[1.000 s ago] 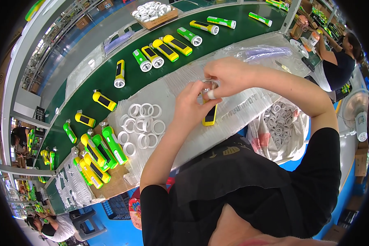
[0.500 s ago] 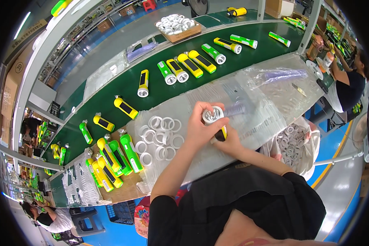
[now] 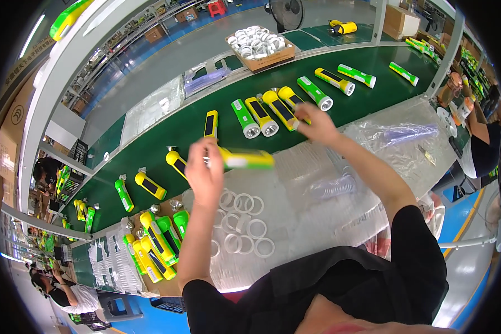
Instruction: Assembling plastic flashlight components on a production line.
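My left hand [image 3: 204, 172] is closed round one end of a yellow and green flashlight [image 3: 245, 158], held level above the bench and smeared by motion. Farther off to the right, my right hand [image 3: 317, 125] has its fingers closed at the near end of a yellow flashlight [image 3: 290, 96] with a dark panel, which lies on the green belt [image 3: 172, 125]. Beside it rest another yellow flashlight [image 3: 280, 110], a yellow one with a white head [image 3: 261, 117] and a green one [image 3: 245, 118]. Loose white rings [image 3: 245, 225] lie on the plastic-covered bench in front of me.
Several yellow and green flashlights [image 3: 156, 245] are heaped at the left on cardboard. A carton of white rings [image 3: 261, 50] stands beyond the belt. Clear plastic film [image 3: 406, 133] covers the bench at right. A metal post [image 3: 448, 55] rises there, with a co-worker [image 3: 479, 133] behind it.
My hands have separated from the flashlight they held together. The left hand has moved left with a flashlight; the right hand has reached out to the belt. The whole view has shifted slightly.
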The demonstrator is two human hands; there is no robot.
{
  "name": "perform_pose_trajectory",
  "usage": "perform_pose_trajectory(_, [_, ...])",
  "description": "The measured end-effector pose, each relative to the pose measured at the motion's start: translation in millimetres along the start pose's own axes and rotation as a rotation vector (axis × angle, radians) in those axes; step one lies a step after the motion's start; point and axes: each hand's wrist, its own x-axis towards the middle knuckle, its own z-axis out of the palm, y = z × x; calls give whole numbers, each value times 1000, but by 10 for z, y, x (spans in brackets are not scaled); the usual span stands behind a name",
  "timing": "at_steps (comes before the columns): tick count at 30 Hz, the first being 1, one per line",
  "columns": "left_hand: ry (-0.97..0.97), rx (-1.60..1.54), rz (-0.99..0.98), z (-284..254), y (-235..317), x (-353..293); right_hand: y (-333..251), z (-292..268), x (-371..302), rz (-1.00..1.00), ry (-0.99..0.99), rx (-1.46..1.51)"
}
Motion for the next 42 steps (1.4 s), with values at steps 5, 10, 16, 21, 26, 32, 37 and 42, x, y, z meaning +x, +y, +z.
perform_pose_trajectory(5, [3, 309, 5, 300, -883, 270, 530, 165, 962, 157, -173, -550])
perform_pose_trajectory(10, [-346, 434, 112, 583, -1214, 202, 605, 312, 1254, 360, -257, -639])
perform_pose_trajectory(16, [-380, 28, -139, 557, -761, 102, -28, -100, 793, 316, -89, -465])
perform_pose_trajectory(21, [-405, -774, -736, 822, -66, -153, -663, -350, -103, 44, -95, -338])
perform_pose_trajectory(26, [-708, -1182, -1025, 728, 533, -461, -1016, -410, -966, -29, -198, -310])
perform_pose_trajectory(32, [-668, -1082, -922, 432, 665, -879, -1141, -464, -1619, -188, -222, -210])
perform_pose_trajectory(37, [-529, -793, -598, 255, 929, -1103, -1199, -388, -1985, -121, -232, -45])
perform_pose_trajectory(42, [-340, -408, 39, 152, 1232, -1454, -1279, -131, -2304, 220, -434, 698])
